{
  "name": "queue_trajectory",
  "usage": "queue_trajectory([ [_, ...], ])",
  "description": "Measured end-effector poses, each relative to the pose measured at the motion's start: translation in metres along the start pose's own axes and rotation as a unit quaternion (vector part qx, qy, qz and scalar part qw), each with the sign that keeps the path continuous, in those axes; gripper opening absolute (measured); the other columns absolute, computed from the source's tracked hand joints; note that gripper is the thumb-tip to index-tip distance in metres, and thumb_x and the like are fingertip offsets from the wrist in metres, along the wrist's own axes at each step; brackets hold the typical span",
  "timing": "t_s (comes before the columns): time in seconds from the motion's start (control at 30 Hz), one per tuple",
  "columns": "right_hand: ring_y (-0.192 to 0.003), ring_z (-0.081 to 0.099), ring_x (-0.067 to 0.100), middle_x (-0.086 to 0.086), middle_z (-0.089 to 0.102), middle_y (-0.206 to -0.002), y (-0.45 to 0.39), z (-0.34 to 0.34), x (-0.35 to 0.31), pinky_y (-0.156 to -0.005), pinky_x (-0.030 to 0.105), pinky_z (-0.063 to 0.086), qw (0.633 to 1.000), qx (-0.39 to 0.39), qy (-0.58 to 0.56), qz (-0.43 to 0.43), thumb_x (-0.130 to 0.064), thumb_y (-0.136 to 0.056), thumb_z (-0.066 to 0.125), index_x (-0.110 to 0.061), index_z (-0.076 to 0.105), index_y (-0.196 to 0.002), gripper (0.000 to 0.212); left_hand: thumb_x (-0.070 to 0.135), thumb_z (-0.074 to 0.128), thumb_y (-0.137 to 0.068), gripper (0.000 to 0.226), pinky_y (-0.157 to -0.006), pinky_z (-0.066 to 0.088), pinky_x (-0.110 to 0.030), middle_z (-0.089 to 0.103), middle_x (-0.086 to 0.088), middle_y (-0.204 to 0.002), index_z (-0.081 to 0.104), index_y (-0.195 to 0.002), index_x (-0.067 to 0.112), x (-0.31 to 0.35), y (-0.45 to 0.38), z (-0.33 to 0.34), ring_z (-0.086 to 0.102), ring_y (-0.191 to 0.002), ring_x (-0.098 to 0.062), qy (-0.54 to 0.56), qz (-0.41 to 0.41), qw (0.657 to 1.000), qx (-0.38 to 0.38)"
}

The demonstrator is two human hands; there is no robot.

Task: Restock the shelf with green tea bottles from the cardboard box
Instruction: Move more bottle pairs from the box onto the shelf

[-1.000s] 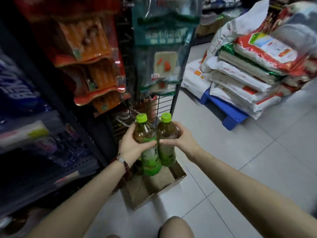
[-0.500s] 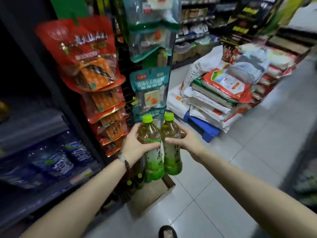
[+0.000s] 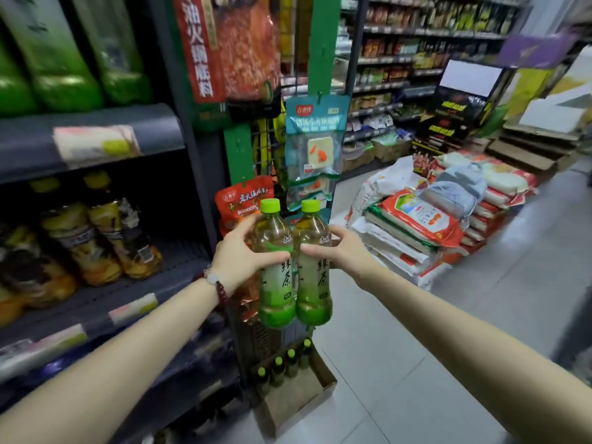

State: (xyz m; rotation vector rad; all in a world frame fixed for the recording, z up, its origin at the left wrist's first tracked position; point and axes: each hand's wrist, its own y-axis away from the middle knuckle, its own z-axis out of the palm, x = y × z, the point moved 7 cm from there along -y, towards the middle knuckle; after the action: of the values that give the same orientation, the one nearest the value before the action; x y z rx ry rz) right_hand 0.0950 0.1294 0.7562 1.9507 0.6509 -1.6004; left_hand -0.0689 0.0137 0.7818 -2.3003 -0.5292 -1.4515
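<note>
Compared with a second ago, both bottles are raised from just above the open brown cardboard box [image 3: 298, 395] to the height of the dark grey metal shelf [image 3: 96, 302], where dark-labelled amber drink bottles [image 3: 105, 238] stand. The view has tilted up, so the box now sits low on the floor with four green caps showing inside.

The left hand [image 3: 237, 261], forearm stretched forward with a beaded bracelet at the wrist, curls fingers and thumb around the left green-capped tea bottle [image 3: 276, 267]. Touching it, the right green-capped tea bottle [image 3: 313, 267] is gripped by the right hand [image 3: 344, 251], thumb across its front. Stacked white rice sacks [image 3: 416, 232] lie beyond.
</note>
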Motion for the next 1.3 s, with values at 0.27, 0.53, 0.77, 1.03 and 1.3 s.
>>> queue_trajectory([
  [0.27,-0.1,0.07,0.021,0.003,0.072,-0.111,-0.012,0.021,-0.104,-0.083,0.036,0.056,0.996,-0.016,0.046,-0.078,-0.051,-0.055,0.087,-0.016,0.062,-0.119,0.077,0.028,0.092,-0.048,0.086,-0.098,0.051,-0.034,0.067,0.003,-0.114,0.054,-0.125,0.02,0.068,0.003,-0.068,0.064,-0.104,-0.008,0.046,0.023,0.996,0.072],
  [0.53,-0.115,0.062,0.025,0.006,0.062,-0.131,-0.018,0.067,-0.184,-0.098,0.051,0.05,0.989,-0.058,0.062,-0.119,-0.069,-0.03,0.087,-0.017,0.051,-0.134,0.122,0.007,0.085,-0.06,0.064,-0.088,0.053,-0.027,0.068,0.005,-0.108,0.054,-0.111,0.03,0.116,0.029,-0.148,0.064,-0.103,-0.011,0.082,0.063,0.986,0.13],
  [0.77,-0.094,0.072,0.017,0.004,0.073,-0.108,0.0,0.127,-0.259,-0.082,0.034,0.058,0.978,-0.111,0.039,-0.172,-0.046,-0.057,0.088,-0.013,0.064,-0.113,0.07,0.022,0.09,-0.048,0.1,-0.092,0.053,-0.032,0.065,-0.004,-0.12,0.044,-0.136,0.016,0.153,0.058,-0.23,0.062,-0.111,-0.016,0.063,0.079,0.982,0.161],
  [1.03,-0.107,0.067,0.025,0.009,0.065,-0.124,0.006,0.184,-0.333,-0.094,0.048,0.053,0.967,-0.101,0.036,-0.232,-0.069,-0.029,0.087,-0.008,0.049,-0.134,0.128,0.005,0.081,-0.064,0.072,-0.073,0.058,-0.023,0.066,0.003,-0.107,0.048,-0.124,0.029,0.193,0.076,-0.307,0.066,-0.093,-0.006,0.056,0.129,0.969,0.201],
  [1.3,-0.11,0.064,0.023,0.005,0.062,-0.127,0.011,0.24,-0.379,-0.095,0.045,0.053,0.958,-0.085,-0.005,-0.273,-0.072,-0.023,0.085,-0.012,0.046,-0.137,0.134,0.005,0.083,-0.061,0.083,-0.082,0.057,-0.032,0.067,-0.002,-0.113,0.047,-0.134,0.019,0.207,0.091,-0.373,0.066,-0.102,-0.013,0.024,0.161,0.953,0.256],
])
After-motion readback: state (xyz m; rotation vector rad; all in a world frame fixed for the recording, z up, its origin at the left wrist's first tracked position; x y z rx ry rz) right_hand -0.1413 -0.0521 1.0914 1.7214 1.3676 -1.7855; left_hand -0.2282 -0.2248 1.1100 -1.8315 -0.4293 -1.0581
